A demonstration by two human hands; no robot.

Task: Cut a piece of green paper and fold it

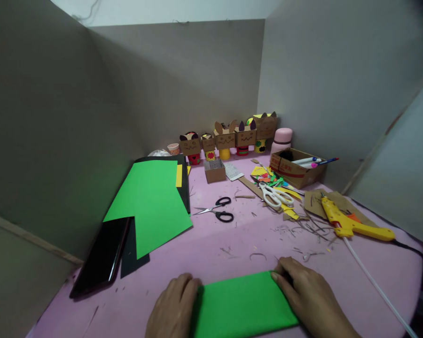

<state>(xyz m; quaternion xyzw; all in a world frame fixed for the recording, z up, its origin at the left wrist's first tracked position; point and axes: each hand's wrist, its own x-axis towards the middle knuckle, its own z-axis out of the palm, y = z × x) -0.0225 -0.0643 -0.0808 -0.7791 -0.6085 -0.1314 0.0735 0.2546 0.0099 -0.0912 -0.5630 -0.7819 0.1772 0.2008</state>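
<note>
A green sheet of paper (245, 303) lies at the near edge of the pink table; its lower border looks thick, as if folded, though I cannot tell what is beneath. My left hand (174, 305) is closed over its left edge, with the fingers together. At the upper right corner, my right hand (308, 295) pinches the paper between thumb and bent fingers. Beyond the hands lie black-handled scissors (218, 210), slightly spread. More green paper (150, 202) is stacked to the left over black sheets (134, 256).
A dark phone (100, 258) lies left. On the right are a yellow glue gun (352, 223) with its cord, white scissors (277, 195), paper scraps and a pen box (296, 166). Cardboard-faced figures (225, 139) and a pink bottle (282, 139) stand behind. Grey partitions surround the table.
</note>
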